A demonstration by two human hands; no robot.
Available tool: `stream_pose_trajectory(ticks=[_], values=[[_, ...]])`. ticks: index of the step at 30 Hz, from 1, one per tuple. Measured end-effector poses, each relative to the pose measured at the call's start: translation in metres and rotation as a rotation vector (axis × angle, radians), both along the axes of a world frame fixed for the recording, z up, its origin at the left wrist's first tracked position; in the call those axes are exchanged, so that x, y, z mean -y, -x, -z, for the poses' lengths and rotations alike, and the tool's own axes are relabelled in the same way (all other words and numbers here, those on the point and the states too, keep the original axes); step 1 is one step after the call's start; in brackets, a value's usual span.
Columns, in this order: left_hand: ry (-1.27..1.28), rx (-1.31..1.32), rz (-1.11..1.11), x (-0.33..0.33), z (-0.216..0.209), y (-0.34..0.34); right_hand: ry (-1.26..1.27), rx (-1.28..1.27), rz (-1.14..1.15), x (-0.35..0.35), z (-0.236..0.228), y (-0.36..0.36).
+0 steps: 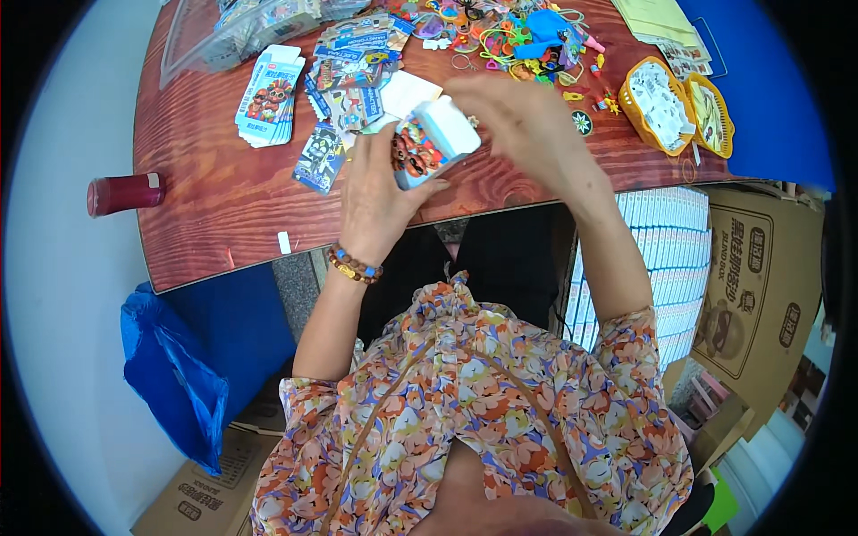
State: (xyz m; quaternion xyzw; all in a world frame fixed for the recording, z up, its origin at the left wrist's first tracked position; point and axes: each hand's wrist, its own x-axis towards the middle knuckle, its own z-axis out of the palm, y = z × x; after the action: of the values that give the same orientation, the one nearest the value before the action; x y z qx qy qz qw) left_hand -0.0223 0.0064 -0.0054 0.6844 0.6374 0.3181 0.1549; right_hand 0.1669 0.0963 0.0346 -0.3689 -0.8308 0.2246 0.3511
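My left hand [374, 192] is closed around a small light-blue box [420, 159] with a colourful printed picture, tilted above the table's near edge. The box's white end [451, 127] faces up and to the right. My right hand [534, 129] is just beyond that end, fingers stretched toward the left and blurred by motion. No object shows in it, though its thumb is hidden. Under and beyond the box lie white paper pieces [409, 92] and several printed packets [353, 103]. A single dark-blue packet [320, 159] lies left of my left hand.
A stack of flat printed cartons [270, 94] and a clear plastic bin [210, 45] are at the left. Small colourful trinkets [500, 36] spread across the back. Yellow baskets [657, 107] stand at the right, a red jar [125, 195] at the left edge. Packed boxes [666, 259] fill a carton beside me.
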Motion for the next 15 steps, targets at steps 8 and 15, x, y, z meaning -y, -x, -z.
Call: stream_pose_trajectory(ticks=[8,15], values=[[-0.020,-0.053,-0.078,0.005,-0.003,0.020,0.158,0.404,0.195,-0.011,0.056,-0.036],[0.012,-0.099,-0.020,0.001,-0.005,0.018,0.428,-0.002,0.086,-0.001,0.015,-0.040]])
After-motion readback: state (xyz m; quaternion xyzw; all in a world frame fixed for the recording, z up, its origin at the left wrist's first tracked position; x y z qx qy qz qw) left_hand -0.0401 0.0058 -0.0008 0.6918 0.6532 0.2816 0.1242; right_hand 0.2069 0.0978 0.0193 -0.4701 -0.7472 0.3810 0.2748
